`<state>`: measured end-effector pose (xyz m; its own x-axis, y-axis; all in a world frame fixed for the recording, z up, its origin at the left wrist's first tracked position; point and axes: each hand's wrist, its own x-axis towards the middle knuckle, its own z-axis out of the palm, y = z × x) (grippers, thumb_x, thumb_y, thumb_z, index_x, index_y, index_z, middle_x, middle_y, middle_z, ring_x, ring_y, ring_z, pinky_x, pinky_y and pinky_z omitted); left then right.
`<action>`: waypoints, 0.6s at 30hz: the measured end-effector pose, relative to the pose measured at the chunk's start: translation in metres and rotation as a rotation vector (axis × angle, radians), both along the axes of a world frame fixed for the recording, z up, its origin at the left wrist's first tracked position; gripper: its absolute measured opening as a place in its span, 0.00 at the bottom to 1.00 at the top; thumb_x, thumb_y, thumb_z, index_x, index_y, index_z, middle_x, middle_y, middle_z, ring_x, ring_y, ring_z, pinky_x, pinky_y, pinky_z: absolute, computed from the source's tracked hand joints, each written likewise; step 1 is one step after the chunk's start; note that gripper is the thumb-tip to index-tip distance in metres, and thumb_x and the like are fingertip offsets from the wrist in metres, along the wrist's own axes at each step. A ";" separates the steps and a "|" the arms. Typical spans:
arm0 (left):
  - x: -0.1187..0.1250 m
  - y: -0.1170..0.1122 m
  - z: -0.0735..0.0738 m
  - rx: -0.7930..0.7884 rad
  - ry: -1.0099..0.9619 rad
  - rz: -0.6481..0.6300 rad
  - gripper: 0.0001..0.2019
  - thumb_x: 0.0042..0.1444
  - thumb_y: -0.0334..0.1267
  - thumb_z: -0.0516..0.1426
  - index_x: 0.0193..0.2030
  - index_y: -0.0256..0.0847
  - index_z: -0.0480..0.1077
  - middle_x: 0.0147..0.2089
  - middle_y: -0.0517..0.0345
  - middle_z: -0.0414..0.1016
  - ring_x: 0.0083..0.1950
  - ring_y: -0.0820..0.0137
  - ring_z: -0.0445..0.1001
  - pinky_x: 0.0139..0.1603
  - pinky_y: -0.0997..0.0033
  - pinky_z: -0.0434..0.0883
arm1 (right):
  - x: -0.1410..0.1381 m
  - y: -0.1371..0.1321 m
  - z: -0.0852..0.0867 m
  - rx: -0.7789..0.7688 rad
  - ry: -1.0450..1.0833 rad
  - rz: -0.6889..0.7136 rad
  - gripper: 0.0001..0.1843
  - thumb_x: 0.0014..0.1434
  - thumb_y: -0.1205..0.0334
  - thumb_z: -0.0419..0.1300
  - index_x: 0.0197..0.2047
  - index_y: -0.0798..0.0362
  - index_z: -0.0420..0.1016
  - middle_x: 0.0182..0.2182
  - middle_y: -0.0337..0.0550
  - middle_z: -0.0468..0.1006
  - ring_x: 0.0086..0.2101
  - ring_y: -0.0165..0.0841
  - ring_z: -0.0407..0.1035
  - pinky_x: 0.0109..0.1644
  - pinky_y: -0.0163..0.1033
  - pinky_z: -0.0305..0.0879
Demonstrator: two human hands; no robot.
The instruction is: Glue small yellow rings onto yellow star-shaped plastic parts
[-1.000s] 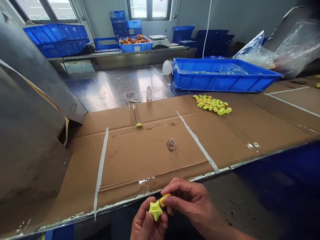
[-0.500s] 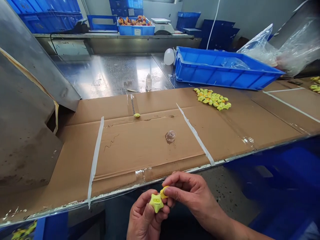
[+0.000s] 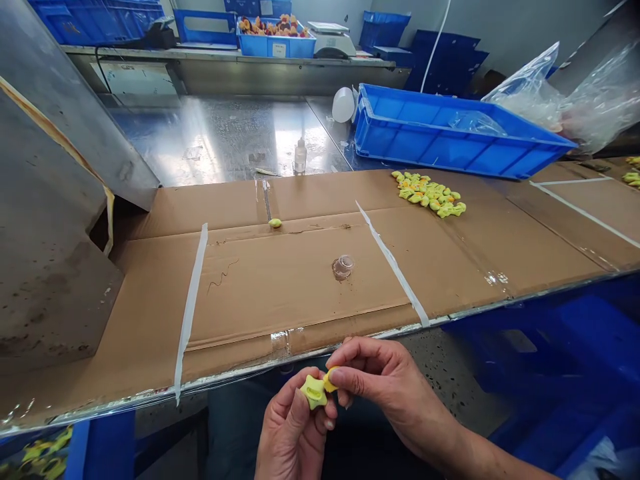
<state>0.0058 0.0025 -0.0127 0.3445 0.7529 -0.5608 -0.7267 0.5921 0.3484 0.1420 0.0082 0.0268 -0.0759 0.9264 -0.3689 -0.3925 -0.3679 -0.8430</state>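
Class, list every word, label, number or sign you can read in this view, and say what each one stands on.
White label on the blue plastic crate on the far bench: too small to read.
Small mark on the yellow star-shaped piece: too blurred to read.
No other text can be read.

Two hands are in view, one left hand (image 3: 293, 440) and one right hand (image 3: 395, 393), and they hold two yellow pieces: one star-shaped piece (image 3: 313, 392) and one small rounded piece (image 3: 329, 380). One more yellow piece (image 3: 275, 223) lies alone on the cardboard (image 3: 280, 293) (the heap of yellow pieces (image 3: 430, 195) is too tangled to count). There is also one clear plastic cup (image 3: 343, 267), one small plastic bottle (image 3: 300, 157) and one white plastic jug (image 3: 343, 105).
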 end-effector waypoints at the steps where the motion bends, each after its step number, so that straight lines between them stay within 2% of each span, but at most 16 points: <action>1: 0.000 0.000 0.000 -0.005 -0.003 -0.002 0.15 0.34 0.38 0.73 0.32 0.37 0.82 0.23 0.55 0.80 0.23 0.76 0.75 0.25 0.85 0.72 | 0.000 0.000 0.000 -0.004 0.005 0.002 0.09 0.50 0.62 0.71 0.31 0.58 0.77 0.23 0.39 0.78 0.23 0.24 0.69 0.30 0.27 0.67; 7: -0.003 -0.003 -0.004 -0.014 -0.013 0.017 0.14 0.36 0.35 0.72 0.33 0.38 0.82 0.31 0.54 0.83 0.26 0.73 0.78 0.30 0.80 0.76 | -0.001 -0.001 0.002 0.022 0.001 0.030 0.07 0.52 0.64 0.69 0.31 0.59 0.77 0.23 0.39 0.78 0.23 0.24 0.71 0.30 0.27 0.68; 11: -0.003 -0.005 -0.004 -0.007 -0.020 0.034 0.14 0.37 0.35 0.72 0.34 0.36 0.81 0.32 0.54 0.83 0.26 0.73 0.78 0.31 0.81 0.76 | -0.001 -0.001 0.002 0.045 0.003 0.045 0.06 0.54 0.65 0.68 0.31 0.59 0.77 0.23 0.40 0.78 0.24 0.24 0.72 0.30 0.27 0.69; 18: -0.002 -0.004 -0.002 0.016 -0.016 -0.007 0.15 0.37 0.38 0.72 0.33 0.35 0.81 0.25 0.54 0.81 0.24 0.76 0.76 0.27 0.84 0.74 | -0.002 -0.003 -0.002 0.035 0.029 0.034 0.06 0.54 0.65 0.68 0.32 0.59 0.77 0.22 0.39 0.79 0.23 0.23 0.71 0.30 0.25 0.69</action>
<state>0.0038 -0.0013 -0.0144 0.3587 0.7591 -0.5433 -0.7281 0.5917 0.3461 0.1398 0.0057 0.0249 -0.1177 0.9354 -0.3336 -0.4043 -0.3519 -0.8442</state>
